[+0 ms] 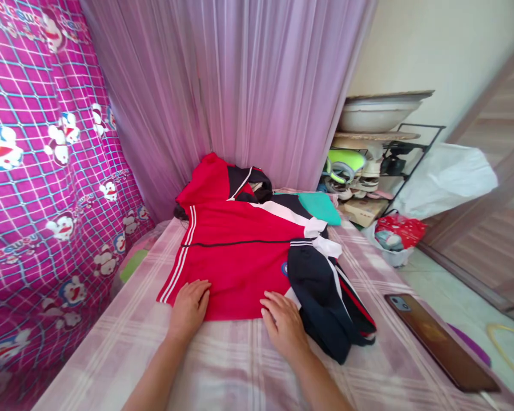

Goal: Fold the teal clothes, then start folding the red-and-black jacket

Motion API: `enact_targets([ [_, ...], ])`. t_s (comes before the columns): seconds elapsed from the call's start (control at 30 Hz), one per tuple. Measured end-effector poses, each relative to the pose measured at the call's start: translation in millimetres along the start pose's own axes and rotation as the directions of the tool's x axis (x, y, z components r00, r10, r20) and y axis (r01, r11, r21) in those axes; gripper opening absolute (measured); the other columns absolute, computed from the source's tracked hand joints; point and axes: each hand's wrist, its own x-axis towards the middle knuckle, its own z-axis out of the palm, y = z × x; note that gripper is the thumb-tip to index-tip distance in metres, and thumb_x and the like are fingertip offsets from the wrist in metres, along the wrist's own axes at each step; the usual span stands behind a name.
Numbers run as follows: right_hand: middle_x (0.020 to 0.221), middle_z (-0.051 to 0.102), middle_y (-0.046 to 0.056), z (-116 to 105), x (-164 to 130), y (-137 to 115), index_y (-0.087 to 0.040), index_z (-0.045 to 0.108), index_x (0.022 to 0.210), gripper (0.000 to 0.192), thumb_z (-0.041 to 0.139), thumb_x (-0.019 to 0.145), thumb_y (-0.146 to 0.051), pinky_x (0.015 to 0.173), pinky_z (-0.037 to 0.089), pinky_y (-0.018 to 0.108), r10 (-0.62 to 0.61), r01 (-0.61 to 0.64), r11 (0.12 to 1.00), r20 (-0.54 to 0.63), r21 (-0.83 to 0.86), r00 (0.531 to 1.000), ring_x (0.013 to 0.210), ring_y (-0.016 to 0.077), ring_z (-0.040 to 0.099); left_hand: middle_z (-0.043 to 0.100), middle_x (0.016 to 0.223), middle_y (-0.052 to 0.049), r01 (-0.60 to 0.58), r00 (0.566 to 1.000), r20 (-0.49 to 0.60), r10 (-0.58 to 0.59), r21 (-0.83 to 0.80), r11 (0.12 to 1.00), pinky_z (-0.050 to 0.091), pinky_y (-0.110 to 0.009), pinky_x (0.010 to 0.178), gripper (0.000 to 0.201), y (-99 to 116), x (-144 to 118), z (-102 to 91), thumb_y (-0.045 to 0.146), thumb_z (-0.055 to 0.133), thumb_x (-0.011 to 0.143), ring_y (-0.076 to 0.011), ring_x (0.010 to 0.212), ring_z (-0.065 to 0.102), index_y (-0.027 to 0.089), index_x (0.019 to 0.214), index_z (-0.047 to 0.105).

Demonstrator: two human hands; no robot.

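Observation:
A red zip jacket (pixel 240 274) lies spread sideways on the checked cloth. Its white-striped hem points left and its white collar right, with a dark zip line running across the middle. The navy sleeve (pixel 321 297) on the near side trails toward me at the right. My left hand (pixel 191 305) rests flat on the jacket's near edge, close to the hem, fingers stretched out. Farther right, my right hand (pixel 285 319) lies on the same edge beside the navy sleeve, its fingers extended and slightly apart. Neither hand grips the fabric.
Behind the jacket sit a bunched red and navy garment (pixel 212 180) and a folded teal cloth (pixel 319 207). A phone (pixel 437 337) with a cable lies at right. Purple curtains (pixel 240 85) hang behind; a rack (pixel 415 165) with shoes and a basin stands beyond.

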Motion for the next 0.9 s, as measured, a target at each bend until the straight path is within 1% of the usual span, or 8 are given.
enact_targets([
  [0.13,0.12,0.073,0.008,6,-8,-2,-0.025,0.074,0.112,0.03,0.05,0.094,-0.025,0.098,0.052,0.041,0.029,-0.025,0.999,-0.096,0.049,0.995,0.113,0.0227,0.066,0.076,0.112,-0.009,-0.002,1.0,-0.012,0.002,0.015,1.0,0.054,-0.053,0.101,0.034,-1,-2,0.2,0.033,0.044,0.095,-0.0261,0.108,0.07,0.024,0.108,0.074],
  [0.27,0.12,0.073,0.008,8,-12,-7,-0.025,0.074,0.11,0.031,0.048,0.094,-0.025,0.1,0.05,0.042,0.056,-0.05,0.997,-0.1,0.065,0.993,0.114,0.0237,0.065,0.076,0.111,-0.009,0.005,1.0,0.015,-0.006,0.033,0.999,0.055,-0.052,0.1,0.034,3,0,-4.9,0.032,0.044,0.095,-0.0255,0.108,0.07,0.024,0.108,0.075],
  [0.47,0.126,0.07,0.01,8,-14,-3,-0.023,0.073,0.117,0.034,0.047,0.095,-0.028,0.102,0.046,0.044,0.014,-0.014,0.998,-0.006,0.056,1.0,0.119,0.0262,0.061,0.075,0.115,-0.011,0.061,0.993,0.099,-0.065,0.041,0.997,0.052,-0.049,0.103,0.032,23,6,-16.4,0.028,0.045,0.095,-0.0254,0.113,0.067,0.021,0.109,0.073],
  [0.6,0.129,0.067,0.013,11,-18,5,-0.021,0.072,0.119,0.037,0.045,0.095,-0.031,0.1,0.045,0.047,0.028,-0.029,0.997,0.011,0.073,1.0,0.12,0.0294,0.06,0.074,0.115,-0.012,0.099,0.985,0.139,-0.105,0.049,0.994,0.052,-0.046,0.103,0.028,39,7,-25.7,0.022,0.047,0.095,-0.0242,0.111,0.068,0.017,0.107,0.072],
  [0.63,0.13,0.067,0.013,13,-19,7,-0.021,0.072,0.12,0.038,0.045,0.095,-0.032,0.099,0.045,0.048,0.021,-0.023,0.997,0.025,0.069,0.999,0.12,0.0302,0.059,0.075,0.115,-0.012,0.102,0.983,0.148,-0.11,0.06,0.993,0.052,-0.043,0.103,0.029,42,7,-27.5,0.022,0.045,0.096,-0.0231,0.111,0.068,0.016,0.107,0.072],
  [0.7,0.128,0.068,0.013,16,-20,12,-0.023,0.072,0.12,0.039,0.047,0.094,-0.036,0.096,0.046,0.048,-0.052,0.047,0.997,0.074,0.058,0.996,0.118,0.0312,0.06,0.073,0.12,-0.01,0.114,0.98,0.155,-0.127,0.089,0.989,0.049,-0.037,0.106,0.035,47,5,-29.7,0.024,0.04,0.1,-0.0198,0.115,0.065,0.015,0.113,0.07],
  [0.8,0.129,0.067,0.013,22,-21,18,-0.025,0.072,0.119,0.038,0.049,0.092,-0.038,0.095,0.045,0.051,-0.113,0.11,0.993,0.112,0.031,0.987,0.118,0.0338,0.059,0.073,0.121,-0.006,0.12,0.976,0.165,-0.14,0.121,0.985,0.048,-0.034,0.107,0.035,48,1,-29.9,0.026,0.038,0.101,-0.0184,0.116,0.065,0.02,0.116,0.07],
  [0.9,0.129,0.067,0.015,21,-18,15,-0.024,0.073,0.116,0.037,0.05,0.09,-0.036,0.096,0.043,0.053,-0.126,0.126,0.992,0.114,0.012,0.985,0.118,0.035,0.06,0.074,0.119,-0.004,0.11,0.978,0.163,-0.131,0.134,0.985,0.05,-0.032,0.105,0.034,47,1,-29.1,0.026,0.041,0.1,-0.0186,0.112,0.067,0.023,0.115,0.071],
])
